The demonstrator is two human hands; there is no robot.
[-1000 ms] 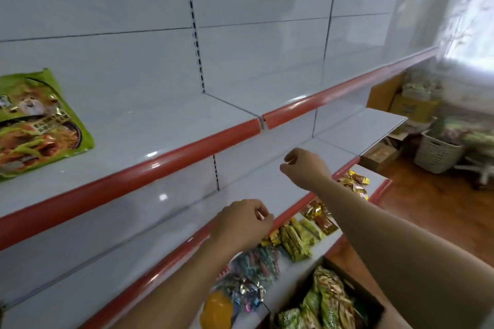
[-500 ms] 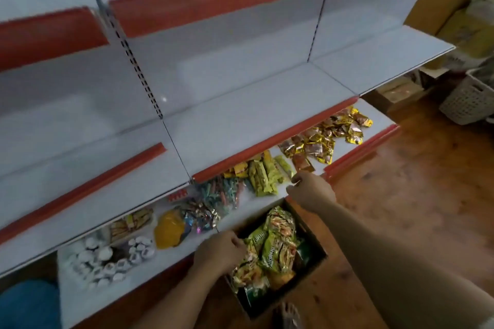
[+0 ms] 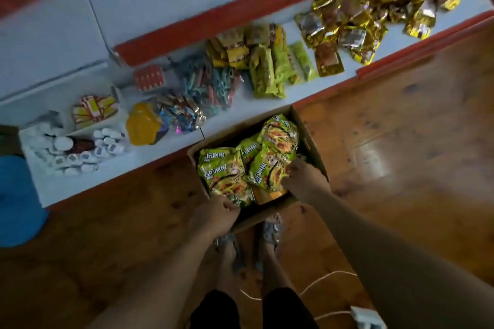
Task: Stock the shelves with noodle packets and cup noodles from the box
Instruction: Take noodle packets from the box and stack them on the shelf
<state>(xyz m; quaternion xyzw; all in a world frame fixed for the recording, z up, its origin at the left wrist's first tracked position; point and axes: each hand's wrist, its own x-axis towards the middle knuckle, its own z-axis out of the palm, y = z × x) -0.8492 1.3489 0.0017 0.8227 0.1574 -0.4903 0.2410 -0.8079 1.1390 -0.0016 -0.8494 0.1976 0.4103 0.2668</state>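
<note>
Wooden floor (image 3: 401, 141) is seen below, with the box (image 3: 307, 139) set on it right against the bottom shelf (image 3: 149, 164), which is already covered in sweets and foil snacks. Green noodle packets (image 3: 227, 173) are piled high in the box, so most of the stocking looks to be left, and no cup noodles can be made out for sure. One packet is gripped by the curled right hand (image 3: 304, 181), while the left hand (image 3: 213, 215) is curled at the near corner, on a packet or the rim can't be told
</note>
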